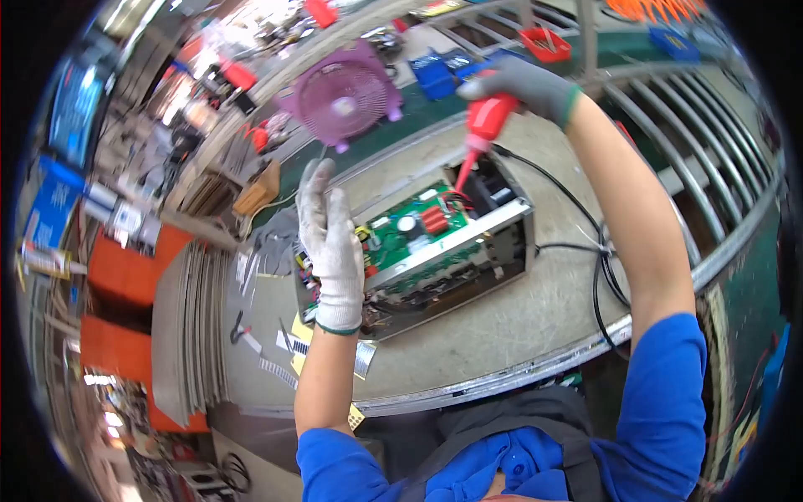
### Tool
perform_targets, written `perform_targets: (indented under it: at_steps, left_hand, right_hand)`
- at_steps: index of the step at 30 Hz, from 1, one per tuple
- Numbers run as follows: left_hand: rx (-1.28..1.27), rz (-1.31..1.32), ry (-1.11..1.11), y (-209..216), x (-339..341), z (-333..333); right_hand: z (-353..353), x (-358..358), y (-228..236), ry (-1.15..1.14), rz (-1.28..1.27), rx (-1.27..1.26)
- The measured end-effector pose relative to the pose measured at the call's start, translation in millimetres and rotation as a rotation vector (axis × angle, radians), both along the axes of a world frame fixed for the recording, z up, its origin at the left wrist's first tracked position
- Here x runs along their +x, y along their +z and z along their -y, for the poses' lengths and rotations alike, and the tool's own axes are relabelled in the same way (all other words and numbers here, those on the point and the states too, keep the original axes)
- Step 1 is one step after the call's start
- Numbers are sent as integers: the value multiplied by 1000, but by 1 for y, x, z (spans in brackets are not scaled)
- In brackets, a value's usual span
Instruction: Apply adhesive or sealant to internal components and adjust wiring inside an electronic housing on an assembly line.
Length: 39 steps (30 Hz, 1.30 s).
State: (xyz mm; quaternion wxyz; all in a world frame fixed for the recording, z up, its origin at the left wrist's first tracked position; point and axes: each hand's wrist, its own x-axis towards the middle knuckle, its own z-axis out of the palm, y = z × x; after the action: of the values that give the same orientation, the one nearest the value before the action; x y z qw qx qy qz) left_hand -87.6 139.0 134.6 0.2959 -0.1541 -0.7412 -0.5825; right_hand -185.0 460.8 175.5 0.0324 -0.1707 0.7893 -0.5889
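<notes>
An electronics chassis [452,251], metal-walled and lidless, rests at an angle on the workbench. Inside it lies a green circuit board [401,237] with red and white components and wires. My right hand [531,86], in a grey glove, grips a red tapered tool [488,120] whose thin tip points down at the board's right end; motion blur hides its exact kind. Above the chassis's left end is my left hand [330,243], in a white glove, with fingers stretched upward and holding nothing visible. Part of the wiring there is hidden behind it.
A purple fan [343,96] stands behind the bench. Black cables [602,251] run along the right side, near a roller conveyor [694,151]. Labels and small tools [244,335] lie at the left front. Blue bins [433,77] and a red bin [545,45] sit at the back.
</notes>
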Motion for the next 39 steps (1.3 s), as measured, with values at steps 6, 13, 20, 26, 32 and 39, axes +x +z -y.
perform_targets:
  at_steps: [6, 13, 20, 26, 32, 39]
  left_hand:
    - [-579, 2, 110, 13, 54, 67]
    - [-937, -131, 388, -11, 68, 74]
    - [-1010, -149, 432, -12, 105, 87]
    - [-804, -204, 231, -40, 134, 97]
    - [-602, -156, 209, -66, 186, 93]
    - [-812, -197, 225, -73, 184, 97]
  right_hand:
    - [-12, 50, -27, -323, 39, -490]
    - [90, 145, -22, -413, -337, -411]
    - [115, 164, -26, -474, -370, -554]
    - [124, 191, -24, -476, -451, -337]
    - [133, 224, -36, -259, -545, -284]
    - [144, 240, -36, -251, -629, -213]
